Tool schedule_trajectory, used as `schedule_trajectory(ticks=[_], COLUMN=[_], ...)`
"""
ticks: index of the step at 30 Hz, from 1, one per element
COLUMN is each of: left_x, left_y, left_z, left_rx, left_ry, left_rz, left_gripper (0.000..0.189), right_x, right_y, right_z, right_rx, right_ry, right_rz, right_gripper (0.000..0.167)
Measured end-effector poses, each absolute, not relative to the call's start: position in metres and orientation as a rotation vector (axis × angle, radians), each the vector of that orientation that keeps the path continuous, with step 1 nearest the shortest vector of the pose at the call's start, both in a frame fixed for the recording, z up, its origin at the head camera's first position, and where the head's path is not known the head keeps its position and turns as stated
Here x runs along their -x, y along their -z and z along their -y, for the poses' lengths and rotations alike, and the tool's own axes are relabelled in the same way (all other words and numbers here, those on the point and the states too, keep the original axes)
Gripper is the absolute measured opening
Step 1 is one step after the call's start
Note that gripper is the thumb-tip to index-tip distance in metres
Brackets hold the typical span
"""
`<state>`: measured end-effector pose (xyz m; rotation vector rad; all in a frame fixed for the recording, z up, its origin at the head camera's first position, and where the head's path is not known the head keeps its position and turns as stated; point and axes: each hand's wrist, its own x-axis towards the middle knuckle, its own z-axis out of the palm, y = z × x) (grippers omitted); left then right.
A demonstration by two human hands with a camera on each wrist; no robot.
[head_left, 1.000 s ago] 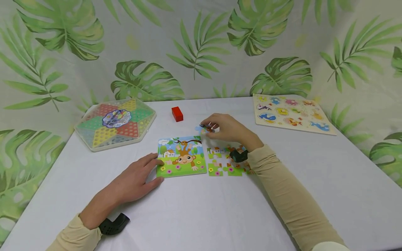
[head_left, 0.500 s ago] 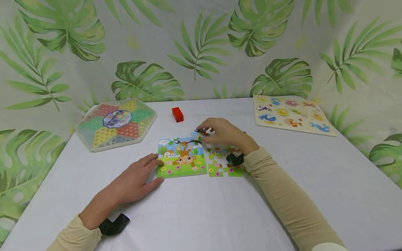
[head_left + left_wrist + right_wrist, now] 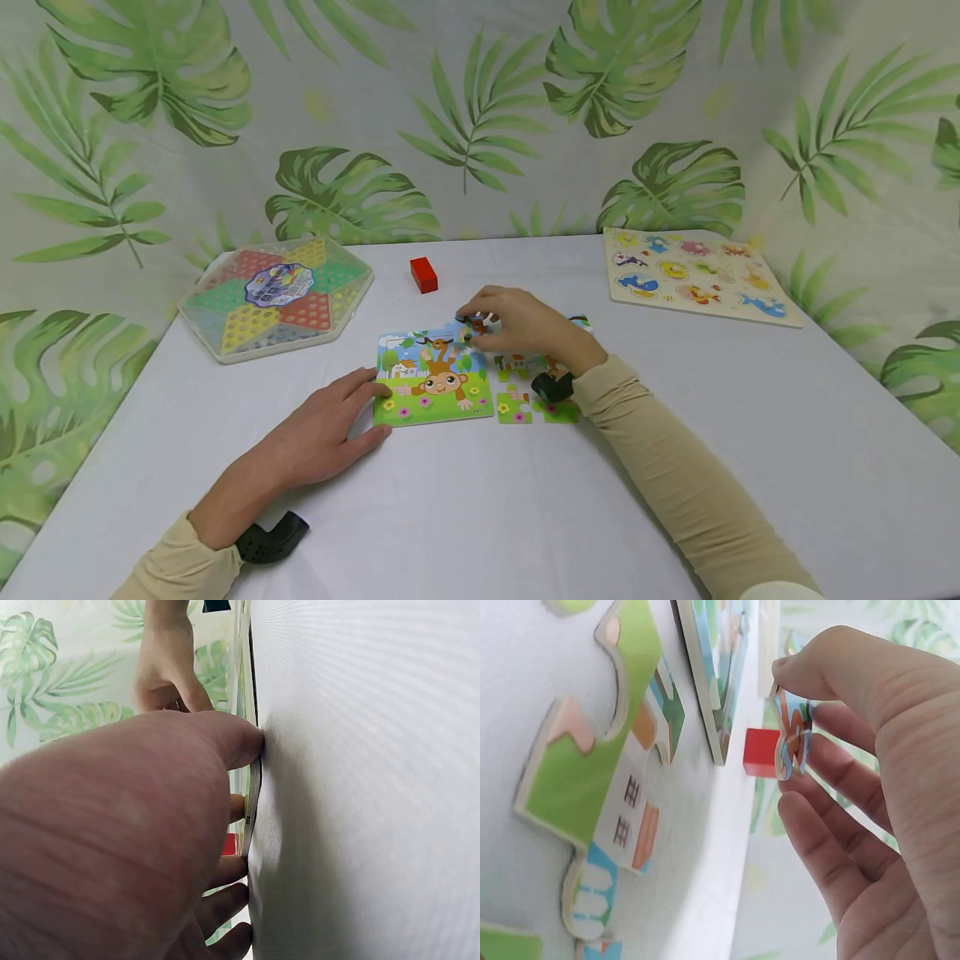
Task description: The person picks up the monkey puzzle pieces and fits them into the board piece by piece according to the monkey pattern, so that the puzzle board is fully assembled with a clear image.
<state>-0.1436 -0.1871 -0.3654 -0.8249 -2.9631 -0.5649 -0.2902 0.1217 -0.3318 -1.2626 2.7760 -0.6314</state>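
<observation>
A square puzzle board [image 3: 431, 407] with a monkey picture lies mid-table. My left hand [image 3: 322, 433] rests at its left side, index finger over the edge and thumb by the lower left corner, fingers relaxed. Above the board's upper right corner, my right hand [image 3: 521, 321] pinches a jigsaw piece between thumb and fingers. The right wrist view shows this piece [image 3: 789, 735] tilted, brown and blue, raised off the table beyond the board's edge. Loose jigsaw pieces [image 3: 514, 408] lie right of the board, partly hidden beneath my right wrist.
A hexagonal Chinese checkers set [image 3: 225, 312] stands at the back left. Behind the puzzle board is a red block [image 3: 423, 275]. At the back right lies a wooden sea-animal puzzle [image 3: 667, 292]. A leaf-print cloth [image 3: 480, 200] hangs behind the table.
My right hand has moved left with the jigsaw piece, from right of the board's upper right corner to over it. The left hand has stayed in place.
</observation>
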Motion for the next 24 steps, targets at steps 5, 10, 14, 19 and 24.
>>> schedule_trajectory(ticks=[5, 10, 14, 19, 24], left_x=[0.144, 0.144, 0.144, 0.143, 0.143], left_y=[0.366, 0.364, 0.365, 0.365, 0.364], left_z=[0.187, 0.187, 0.187, 0.186, 0.186], left_rx=[0.825, 0.825, 0.824, 0.82, 0.813], left_ry=[0.56, 0.561, 0.563, 0.556, 0.554], left_rz=[2.958, 2.955, 2.953, 2.958, 2.964], left_gripper=[0.044, 0.044, 0.044, 0.044, 0.045], right_x=[0.29, 0.287, 0.286, 0.285, 0.284], right_y=[0.332, 0.331, 0.332, 0.334, 0.337], right_z=[-0.117, -0.112, -0.107, -0.102, -0.096], right_rx=[1.274, 1.308, 1.337, 1.335, 1.308], right_ry=[0.603, 0.585, 0.59, 0.591, 0.548], right_rz=[-2.773, -2.775, -2.77, -2.77, -2.79], right_gripper=[0.041, 0.039, 0.037, 0.036, 0.035])
